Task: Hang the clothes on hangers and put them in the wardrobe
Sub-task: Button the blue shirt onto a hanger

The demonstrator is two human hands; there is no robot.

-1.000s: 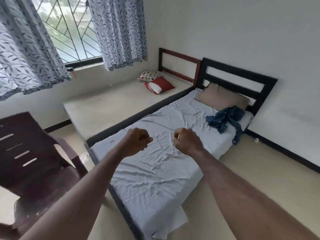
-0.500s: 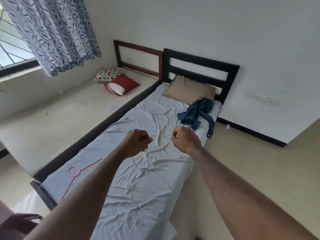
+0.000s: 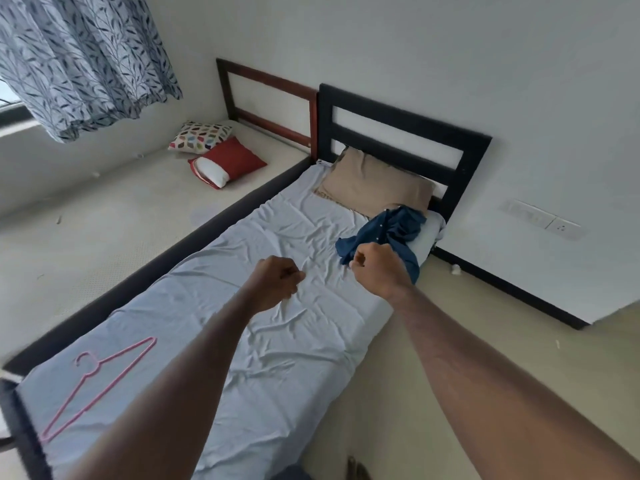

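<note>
Head view: our gaze has swung right; both fists, left hand [image 3: 273,284] and right hand [image 3: 377,271], clenched empty; shirt [image 3: 384,233] at one o'clock, hanger [image 3: 98,382] at eight, both untouched.

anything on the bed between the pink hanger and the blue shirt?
Head view: only wrinkled sheet lies between pink hanger and blue shirt; the left hand hovers above it.

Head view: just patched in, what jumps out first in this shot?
Two fisted hands held out over the bed, the left hand and the right hand, neither holding anything that shows. Just beyond the right hand, a crumpled blue shirt lies near the head of the bed, partly on the tan pillow and hanging over the right edge. A pink hanger lies flat on the white sheet at the near left corner.
</note>
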